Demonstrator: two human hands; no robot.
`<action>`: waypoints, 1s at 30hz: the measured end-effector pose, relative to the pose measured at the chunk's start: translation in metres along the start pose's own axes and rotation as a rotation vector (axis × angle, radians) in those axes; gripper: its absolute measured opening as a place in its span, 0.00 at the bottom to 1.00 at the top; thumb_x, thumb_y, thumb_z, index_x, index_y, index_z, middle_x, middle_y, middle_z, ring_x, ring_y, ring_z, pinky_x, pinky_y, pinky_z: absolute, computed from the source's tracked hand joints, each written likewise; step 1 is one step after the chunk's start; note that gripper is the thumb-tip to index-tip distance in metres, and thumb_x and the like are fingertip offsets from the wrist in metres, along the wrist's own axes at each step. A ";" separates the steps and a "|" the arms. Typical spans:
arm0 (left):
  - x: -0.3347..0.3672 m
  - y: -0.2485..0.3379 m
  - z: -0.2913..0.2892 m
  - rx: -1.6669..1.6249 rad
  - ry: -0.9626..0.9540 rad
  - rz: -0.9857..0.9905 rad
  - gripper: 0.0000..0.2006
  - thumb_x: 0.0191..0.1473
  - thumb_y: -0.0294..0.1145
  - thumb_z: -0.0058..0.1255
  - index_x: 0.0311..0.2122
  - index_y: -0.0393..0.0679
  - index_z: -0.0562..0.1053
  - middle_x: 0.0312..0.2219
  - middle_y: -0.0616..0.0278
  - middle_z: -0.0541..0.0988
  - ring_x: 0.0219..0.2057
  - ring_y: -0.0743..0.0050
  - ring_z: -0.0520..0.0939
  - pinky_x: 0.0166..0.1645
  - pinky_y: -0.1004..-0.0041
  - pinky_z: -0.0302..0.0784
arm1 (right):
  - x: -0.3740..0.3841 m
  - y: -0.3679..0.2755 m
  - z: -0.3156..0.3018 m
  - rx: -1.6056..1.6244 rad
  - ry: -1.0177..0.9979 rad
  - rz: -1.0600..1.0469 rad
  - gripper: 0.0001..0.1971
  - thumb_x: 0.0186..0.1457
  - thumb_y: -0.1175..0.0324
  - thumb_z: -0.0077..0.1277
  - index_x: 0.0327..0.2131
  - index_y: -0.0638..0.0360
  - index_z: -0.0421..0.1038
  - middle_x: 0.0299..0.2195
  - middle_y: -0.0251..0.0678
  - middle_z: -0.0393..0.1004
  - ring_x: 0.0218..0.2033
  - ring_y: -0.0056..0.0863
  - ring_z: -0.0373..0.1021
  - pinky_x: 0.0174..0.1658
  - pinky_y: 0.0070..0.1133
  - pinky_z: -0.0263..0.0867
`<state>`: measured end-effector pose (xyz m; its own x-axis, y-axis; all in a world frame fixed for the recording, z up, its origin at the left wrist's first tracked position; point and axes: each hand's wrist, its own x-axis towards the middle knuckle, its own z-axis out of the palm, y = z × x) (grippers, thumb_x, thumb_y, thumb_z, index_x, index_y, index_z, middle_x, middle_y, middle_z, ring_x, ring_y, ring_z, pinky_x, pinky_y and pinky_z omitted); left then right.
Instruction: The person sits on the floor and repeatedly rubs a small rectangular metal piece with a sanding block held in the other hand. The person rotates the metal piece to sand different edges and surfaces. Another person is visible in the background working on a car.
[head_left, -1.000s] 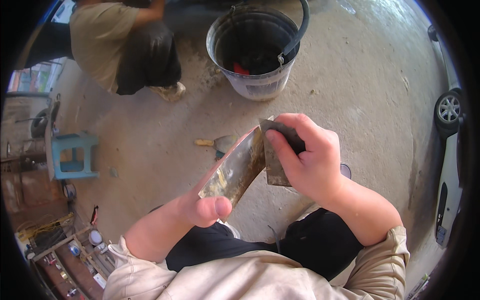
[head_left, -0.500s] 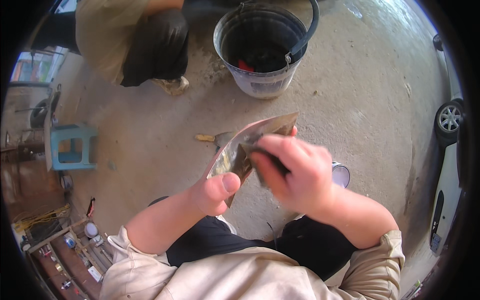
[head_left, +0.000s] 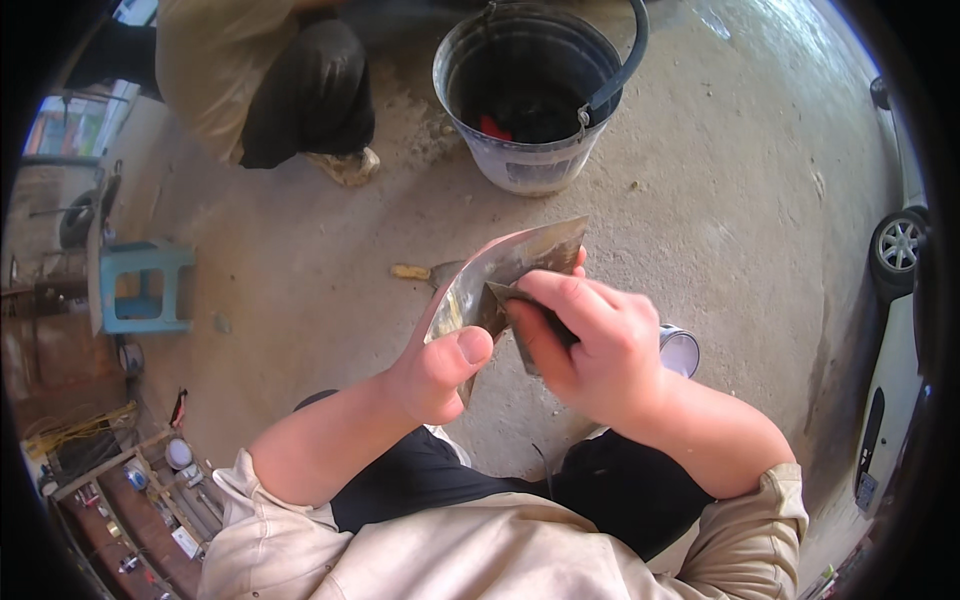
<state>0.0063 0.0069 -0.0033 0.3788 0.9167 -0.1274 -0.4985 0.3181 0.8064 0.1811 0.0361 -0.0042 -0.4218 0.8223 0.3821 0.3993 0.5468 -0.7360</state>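
The concrete floor (head_left: 725, 250) is roughened and stained, and is lit by glare (head_left: 712, 20) at the upper right. A blue stool (head_left: 150, 258) is set at left, near a tyre (head_left: 76, 228). A divided tray (head_left: 112, 467) is placed lower left; the right edge is lined by a white car (head_left: 892, 385).

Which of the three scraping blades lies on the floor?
The yellow-handled scraper; the curved blade is in the left hand, the dark blade in the right hand.

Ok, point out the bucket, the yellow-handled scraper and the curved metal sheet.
Bucket (head_left: 525, 165): head view, outer wall below the rim.
Yellow-handled scraper (head_left: 411, 272): head view, handle.
Curved metal sheet (head_left: 503, 263): head view, inner face.
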 end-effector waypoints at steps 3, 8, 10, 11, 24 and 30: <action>-0.004 0.007 -0.003 0.009 0.034 -0.023 0.45 0.53 0.56 0.52 0.66 0.34 0.55 0.60 0.52 0.66 0.63 0.63 0.66 0.68 0.62 0.57 | 0.015 0.019 -0.007 -0.073 0.131 0.009 0.09 0.51 0.75 0.61 0.37 0.57 0.75 0.26 0.38 0.78 0.24 0.37 0.77 0.25 0.27 0.73; 0.002 -0.007 -0.010 -0.024 0.016 0.020 0.44 0.54 0.56 0.51 0.67 0.35 0.55 0.61 0.53 0.66 0.64 0.63 0.66 0.69 0.62 0.55 | 0.008 0.006 0.000 -0.033 -0.019 -0.021 0.08 0.52 0.74 0.60 0.37 0.56 0.74 0.26 0.38 0.78 0.24 0.36 0.77 0.29 0.27 0.73; 0.001 -0.006 -0.010 -0.026 0.023 0.017 0.43 0.54 0.56 0.51 0.67 0.35 0.55 0.61 0.53 0.65 0.64 0.63 0.65 0.69 0.62 0.55 | 0.014 0.025 -0.005 -0.113 0.101 0.026 0.07 0.53 0.74 0.59 0.36 0.56 0.74 0.26 0.39 0.78 0.25 0.38 0.77 0.27 0.28 0.73; 0.000 -0.006 -0.009 -0.021 0.033 0.001 0.43 0.55 0.55 0.50 0.67 0.35 0.55 0.61 0.53 0.65 0.64 0.63 0.65 0.69 0.62 0.55 | 0.015 0.029 -0.005 -0.126 0.166 0.056 0.07 0.53 0.74 0.59 0.36 0.56 0.74 0.27 0.39 0.78 0.25 0.39 0.76 0.27 0.29 0.72; 0.010 0.001 -0.007 -0.089 -0.032 -0.089 0.46 0.54 0.61 0.44 0.67 0.32 0.55 0.64 0.46 0.63 0.65 0.55 0.65 0.69 0.60 0.56 | 0.011 0.008 0.005 0.140 -0.039 -0.005 0.09 0.52 0.73 0.61 0.37 0.54 0.75 0.28 0.36 0.78 0.28 0.38 0.77 0.29 0.29 0.73; 0.014 0.000 -0.006 -0.093 -0.102 -0.051 0.49 0.54 0.66 0.46 0.68 0.33 0.54 0.64 0.46 0.64 0.66 0.54 0.63 0.70 0.58 0.54 | 0.003 -0.010 0.005 0.248 -0.060 0.001 0.10 0.52 0.79 0.60 0.39 0.63 0.76 0.28 0.44 0.79 0.26 0.33 0.78 0.33 0.22 0.73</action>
<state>0.0068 0.0213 -0.0080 0.4807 0.8707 -0.1036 -0.5450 0.3893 0.7426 0.1723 0.0321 0.0013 -0.4724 0.8076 0.3529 0.1908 0.4847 -0.8536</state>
